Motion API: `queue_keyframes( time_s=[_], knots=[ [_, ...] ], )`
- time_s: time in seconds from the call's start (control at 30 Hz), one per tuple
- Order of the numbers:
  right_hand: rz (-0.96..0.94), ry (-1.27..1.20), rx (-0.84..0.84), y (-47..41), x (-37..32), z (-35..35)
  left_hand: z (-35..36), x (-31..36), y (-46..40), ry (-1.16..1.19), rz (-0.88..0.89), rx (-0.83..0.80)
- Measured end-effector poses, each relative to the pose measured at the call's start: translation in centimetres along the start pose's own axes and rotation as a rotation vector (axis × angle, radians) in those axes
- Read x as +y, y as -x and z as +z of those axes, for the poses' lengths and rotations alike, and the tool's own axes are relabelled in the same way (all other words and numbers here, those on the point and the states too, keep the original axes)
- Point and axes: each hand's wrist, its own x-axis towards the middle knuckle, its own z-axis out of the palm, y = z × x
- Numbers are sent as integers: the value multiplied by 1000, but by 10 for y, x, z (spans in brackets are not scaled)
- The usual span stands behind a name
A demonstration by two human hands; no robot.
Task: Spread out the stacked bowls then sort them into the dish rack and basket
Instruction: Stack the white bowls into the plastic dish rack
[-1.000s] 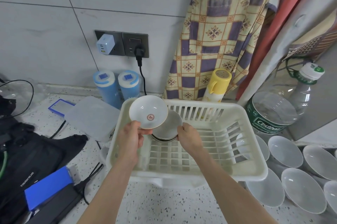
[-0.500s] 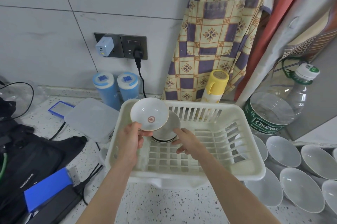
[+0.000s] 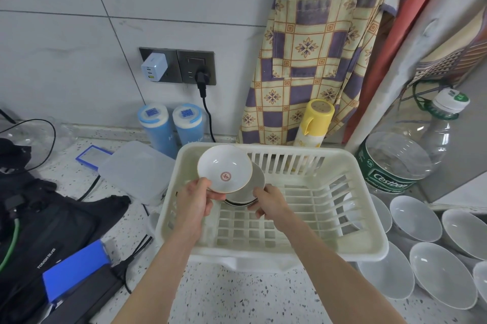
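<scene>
Your left hand (image 3: 193,203) pinches the near rim of a small white dish with a red emblem (image 3: 224,168), tilted up at the dish rack's (image 3: 290,247) 10 o'clock corner. Your right hand (image 3: 268,201) curls its fingers round the stacked dishes (image 3: 243,196) just behind it. White bowls (image 3: 442,271) lie spread on the counter (image 3: 237,297) at the rack's 4 o'clock.
</scene>
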Motion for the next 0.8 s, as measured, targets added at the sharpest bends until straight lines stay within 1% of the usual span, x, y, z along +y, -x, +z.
queue_keyframes(
  time_s=[0.13,0.27,0.3,0.33,0.4,0.43,0.47,0.5,0.53,0.6,0.67,0.8],
  knots=[
    [15,-5,3,1,-1,-1,-1,1,-1,-9,-15,-5],
    [46,13,-39,5,-3,-7,0,2,-1,-18,-14,-11],
    [39,31,-17,6,-4,-10,0,2,-1,-21,-13,-12],
    [13,72,31,7,-5,-13,0,2,-1,-23,-12,-14],
    [-73,211,212,9,-6,-18,0,2,0,-31,-6,-20],
    [-143,236,304,11,-7,-21,0,2,0,-37,-1,-22],
    [-233,205,350,15,-9,-24,1,2,0,-45,4,-24],
    [-316,165,347,18,-13,-25,1,2,0,-55,9,-31],
    [-380,148,308,22,-17,-26,2,2,1,-67,12,-43],
    [-430,188,202,27,-25,-26,3,2,2,-82,8,-69],
    [-436,222,154,27,-27,-24,4,2,4,-85,0,-95],
    [-375,273,195,24,-28,-25,8,0,5,-116,20,-129]
  ],
)
